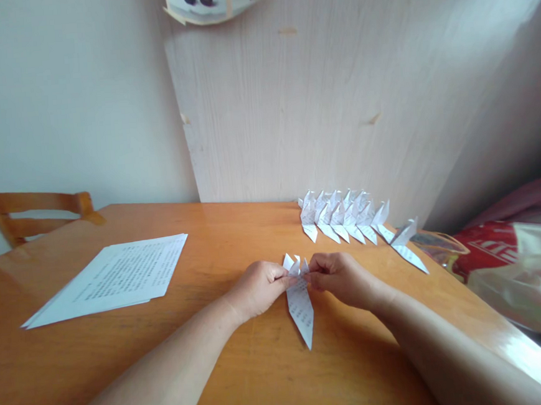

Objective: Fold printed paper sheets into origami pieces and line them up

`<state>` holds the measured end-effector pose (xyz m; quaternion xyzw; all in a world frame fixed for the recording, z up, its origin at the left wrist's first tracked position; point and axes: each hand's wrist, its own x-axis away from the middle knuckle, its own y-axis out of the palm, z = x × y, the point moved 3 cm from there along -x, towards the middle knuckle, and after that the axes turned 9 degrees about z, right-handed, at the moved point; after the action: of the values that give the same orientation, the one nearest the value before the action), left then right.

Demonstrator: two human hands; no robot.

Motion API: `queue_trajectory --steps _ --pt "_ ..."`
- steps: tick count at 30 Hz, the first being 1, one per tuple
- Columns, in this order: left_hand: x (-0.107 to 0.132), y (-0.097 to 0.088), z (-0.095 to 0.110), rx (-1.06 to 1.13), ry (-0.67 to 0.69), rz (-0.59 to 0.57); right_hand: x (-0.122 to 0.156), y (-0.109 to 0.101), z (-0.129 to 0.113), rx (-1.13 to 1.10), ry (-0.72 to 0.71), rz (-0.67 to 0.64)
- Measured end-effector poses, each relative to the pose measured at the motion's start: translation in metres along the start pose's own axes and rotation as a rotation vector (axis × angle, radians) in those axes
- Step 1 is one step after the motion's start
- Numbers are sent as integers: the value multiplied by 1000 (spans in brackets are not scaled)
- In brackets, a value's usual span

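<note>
A folded paper figure [300,306] made of printed white sheet is held just over the front middle of the wooden table, its long pointed end toward me and several small points sticking up at the far end. My left hand [262,287] pinches its left side near those upper points. On the opposite side, my right hand [341,277] grips it between thumb and bent fingers. The fingertips cover part of the folds. Similar folded paper pieces [337,216] stand in rows at the back right, with one more folded piece [409,248] apart from them, nearer the right edge.
A stack of printed sheets [130,273] lies on the table [246,366] at the left. Behind it is a wooden chair [41,205]. The wall borders the table's far side. Red and pale bags [500,259] sit beyond the right edge.
</note>
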<state>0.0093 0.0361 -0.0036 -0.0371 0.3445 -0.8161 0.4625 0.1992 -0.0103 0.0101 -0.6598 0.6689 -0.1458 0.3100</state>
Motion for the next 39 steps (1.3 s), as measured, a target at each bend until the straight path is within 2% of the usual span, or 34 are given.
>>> queue_trajectory --steps 7,15,22,29,33,36,39 --pt "1 0 -4 -21 6 40 1 -3 3 -16 25 -12" --pt "3 -3 0 -6 -4 47 0 -3 7 -1 54 -8" --pt "2 -1 -2 -46 -1 45 -1 -2 11 15 9 3" --pt "0 0 -3 -59 33 43 -1 1 2 46 -19 0" --pt "1 2 -1 -60 18 53 -1 1 -7 55 -97 29" --pt "2 2 5 -29 20 51 -1 1 -10 9 -124 83" --pt "4 -3 14 48 45 104 0 3 -11 -64 -98 105"
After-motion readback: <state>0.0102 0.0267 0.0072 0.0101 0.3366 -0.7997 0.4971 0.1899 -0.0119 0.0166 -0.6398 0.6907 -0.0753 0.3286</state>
